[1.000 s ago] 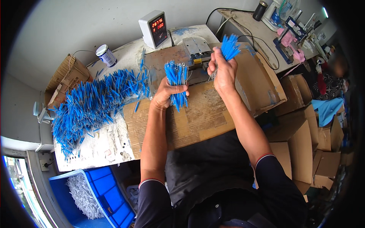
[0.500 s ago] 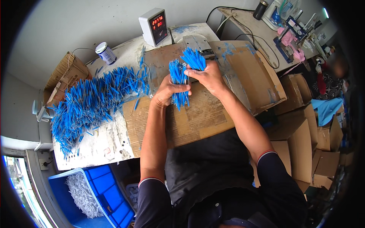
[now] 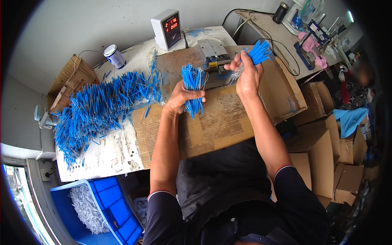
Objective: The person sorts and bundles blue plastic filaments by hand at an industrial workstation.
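My left hand (image 3: 179,99) is closed around an upright bundle of thin blue sticks (image 3: 192,79) with small wire loops at the ends, held over the brown cardboard on the bench. Farther right, my right hand (image 3: 250,77) grips a second bundle of blue sticks (image 3: 259,52). Its blue ends point up and right, while the wire ends stick out below my raised fingers. Left of my hands, a large heap of the same sticks (image 3: 106,108) covers the bench's white top. Behind my hands sits a metal fixture (image 3: 213,51), just left of the right bundle.
A display box with red digits (image 3: 166,30) and a white-and-blue can (image 3: 114,57) stand at the back. A blue bin (image 3: 116,212) of whitish pieces is below left. Open cartons (image 3: 314,163) stand at right. Another person (image 3: 355,87) is at far right.
My right hand has moved right, away from the left hand, carrying its bundle and tilting it to the right. The metal fixture is now uncovered. My left hand has barely moved.
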